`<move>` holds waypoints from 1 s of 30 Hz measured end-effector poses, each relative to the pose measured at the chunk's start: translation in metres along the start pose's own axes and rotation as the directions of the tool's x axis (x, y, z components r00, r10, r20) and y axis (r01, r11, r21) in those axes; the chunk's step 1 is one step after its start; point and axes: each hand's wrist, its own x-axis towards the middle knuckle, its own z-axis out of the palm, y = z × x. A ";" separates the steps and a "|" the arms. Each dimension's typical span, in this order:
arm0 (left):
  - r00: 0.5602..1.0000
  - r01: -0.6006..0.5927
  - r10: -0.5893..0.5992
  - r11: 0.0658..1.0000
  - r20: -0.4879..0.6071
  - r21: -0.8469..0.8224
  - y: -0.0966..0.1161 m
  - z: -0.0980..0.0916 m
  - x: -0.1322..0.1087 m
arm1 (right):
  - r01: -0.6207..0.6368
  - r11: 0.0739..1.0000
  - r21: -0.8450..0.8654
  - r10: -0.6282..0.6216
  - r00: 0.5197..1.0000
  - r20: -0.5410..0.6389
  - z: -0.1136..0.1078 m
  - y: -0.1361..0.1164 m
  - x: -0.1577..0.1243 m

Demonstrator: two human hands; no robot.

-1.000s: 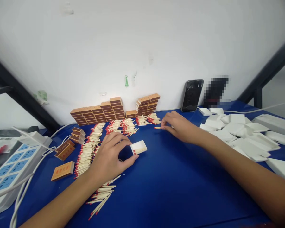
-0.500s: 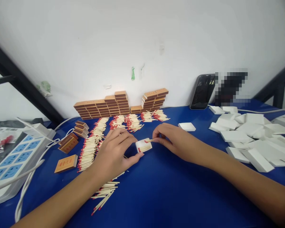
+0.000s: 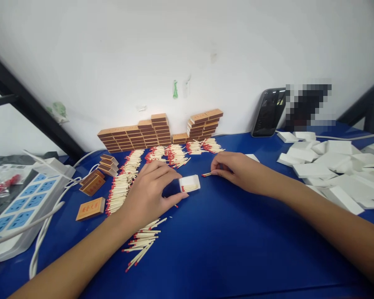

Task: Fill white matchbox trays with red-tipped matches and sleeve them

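Observation:
My left hand (image 3: pixel 157 185) grips the left end of a small white matchbox tray (image 3: pixel 190 182) between thumb and fingers. Inside the tray, matches lie side by side along its near part, red heads to the left. Just right of it, my right hand (image 3: pixel 226 168) is closed in a pinch on matches (image 3: pixel 207 174), their red heads pointing left; how many cannot be made out. Long rows of loose matches (image 3: pixel 120 189) spread beside and behind my left hand, which partly covers them. A smaller batch of matches (image 3: pixel 145 241) lies nearer, below my left wrist.
Matchboxes (image 3: pixel 134 139) stand stacked against the wall, with another stack (image 3: pixel 204 124) to their right. Empty sleeves (image 3: pixel 92 182) and a matchbox (image 3: pixel 91 208) sit at left, near a power strip (image 3: pixel 28 203). White trays (image 3: pixel 330 162) pile up at right; a phone (image 3: pixel 268 112) leans behind.
My right hand has moved right and slightly back, taking the matches from above the tray to beside it. My left hand keeps its hold on the tray. The view has shifted slightly.

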 end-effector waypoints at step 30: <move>1.000 0.007 -0.007 1.000 0.017 0.010 -0.004 0.002 -0.001 | -0.004 1.000 -0.031 0.008 0.991 0.133 -0.015 -0.006 -0.009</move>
